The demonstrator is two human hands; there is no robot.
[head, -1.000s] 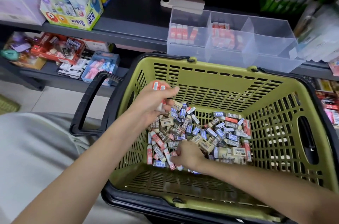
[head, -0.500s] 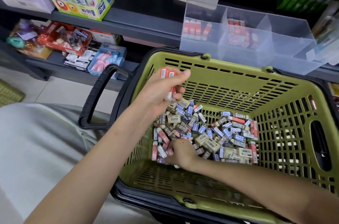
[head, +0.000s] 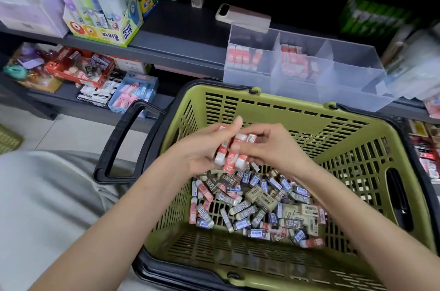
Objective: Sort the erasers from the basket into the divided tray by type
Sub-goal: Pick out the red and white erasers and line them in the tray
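Left hand [head: 202,150]: fingers and thumb curled round a small bundle of red-and-white erasers [head: 229,156], held roughly on end. Right hand [head: 276,150]: fingertips pinched on the upper end of one eraser in that bundle. The hands touch at the bundle, centre of frame.

Both hands are above the eraser pile [head: 257,205] and clear of it. They sit inside the line of the basket [head: 297,106] rim, nearer its left wall than its right.

Pile: mixed sleeves in blue, beige, brown and red, heaped in the middle and right of the basket floor. Slatted floor shows bare along the near edge and in the lower left corner.

Black handle [head: 119,145] is folded outward at centre left.

Divided tray [head: 354,71], clear plastic, stands on the shelf [head: 181,50] at upper right. Its front wall is just beyond the basket's far rim. Red-and-white erasers stand in the left compartment and more lie in the one beside it.

A beige device [head: 242,16] lies flat behind the tray's left corner. A glue box [head: 102,14] is at upper left, well apart from the tray, with dark shelf surface between them.
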